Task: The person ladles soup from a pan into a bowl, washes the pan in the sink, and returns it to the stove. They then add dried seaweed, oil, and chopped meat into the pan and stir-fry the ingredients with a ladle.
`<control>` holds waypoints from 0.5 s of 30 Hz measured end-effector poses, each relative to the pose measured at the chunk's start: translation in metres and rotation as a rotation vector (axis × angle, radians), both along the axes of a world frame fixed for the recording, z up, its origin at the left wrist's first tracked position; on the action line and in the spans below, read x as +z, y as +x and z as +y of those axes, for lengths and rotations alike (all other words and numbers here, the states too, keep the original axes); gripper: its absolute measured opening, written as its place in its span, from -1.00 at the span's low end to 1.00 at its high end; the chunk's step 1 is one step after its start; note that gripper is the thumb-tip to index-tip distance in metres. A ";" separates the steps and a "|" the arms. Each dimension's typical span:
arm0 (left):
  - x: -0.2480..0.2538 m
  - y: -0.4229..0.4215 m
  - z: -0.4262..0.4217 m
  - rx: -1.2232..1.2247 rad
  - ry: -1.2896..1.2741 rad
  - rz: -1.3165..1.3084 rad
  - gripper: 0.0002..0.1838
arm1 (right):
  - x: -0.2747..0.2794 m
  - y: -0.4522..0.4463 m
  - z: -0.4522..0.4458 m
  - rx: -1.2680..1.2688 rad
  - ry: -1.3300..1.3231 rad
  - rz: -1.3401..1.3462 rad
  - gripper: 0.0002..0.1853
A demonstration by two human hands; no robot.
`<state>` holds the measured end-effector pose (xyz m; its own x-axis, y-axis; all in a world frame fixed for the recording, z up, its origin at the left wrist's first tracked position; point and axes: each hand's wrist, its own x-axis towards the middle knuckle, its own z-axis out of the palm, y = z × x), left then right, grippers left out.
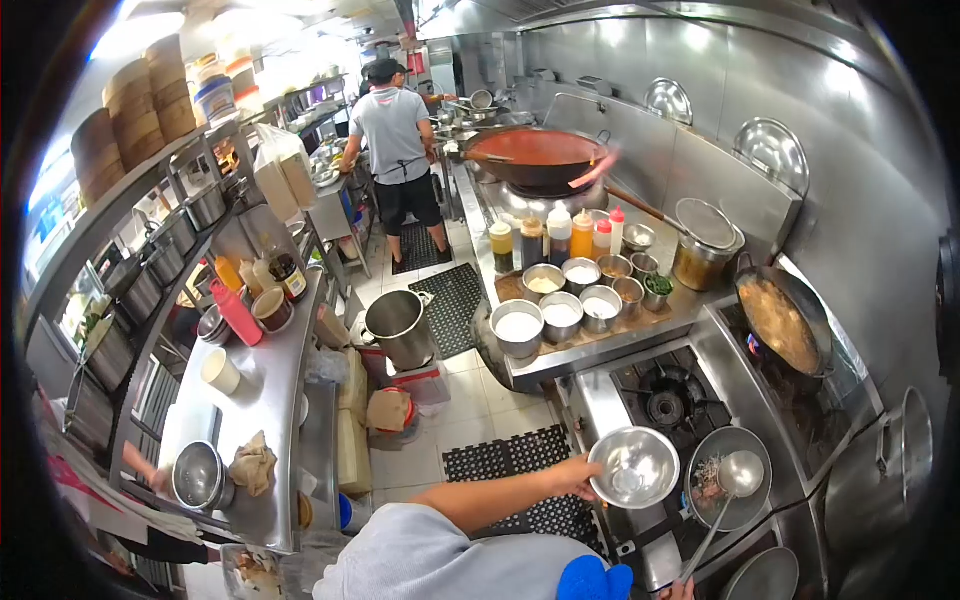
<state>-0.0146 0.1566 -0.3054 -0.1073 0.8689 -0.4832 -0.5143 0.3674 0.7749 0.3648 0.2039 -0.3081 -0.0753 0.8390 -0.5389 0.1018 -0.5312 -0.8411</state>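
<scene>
My left hand (572,478) grips the rim of a shiny metal bowl (634,468) beside the front burners. Nothing shows inside the bowl. At the bottom edge my right hand (679,590), mostly cut off, is closed around the long handle of a ladle (741,473). The ladle's head lies over a wok (755,508) on the stove, where small pinkish pieces of food (708,485) sit at its left side. Behind the bowl is a bare gas burner (668,402).
Several metal pots of seasonings (518,328) and squeeze bottles (558,234) stand on the counter beyond the burner. A wok of brown liquid (778,318) is at right, a big red-filled wok (545,147) farther back. A co-worker (395,140) stands in the aisle. A steel worktable (262,385) is at left.
</scene>
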 end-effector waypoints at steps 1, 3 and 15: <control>0.000 0.000 -0.005 -0.001 -0.007 0.001 -0.49 | 0.001 -0.007 0.000 -0.041 0.008 0.023 -0.71; -0.008 -0.001 -0.014 -0.044 -0.014 -0.004 -0.46 | -0.052 0.008 0.017 -0.051 -0.007 0.054 -0.73; 0.005 0.011 -0.065 -0.313 0.047 -0.057 -0.34 | 0.032 -0.028 -0.004 -0.001 0.016 -0.223 -0.34</control>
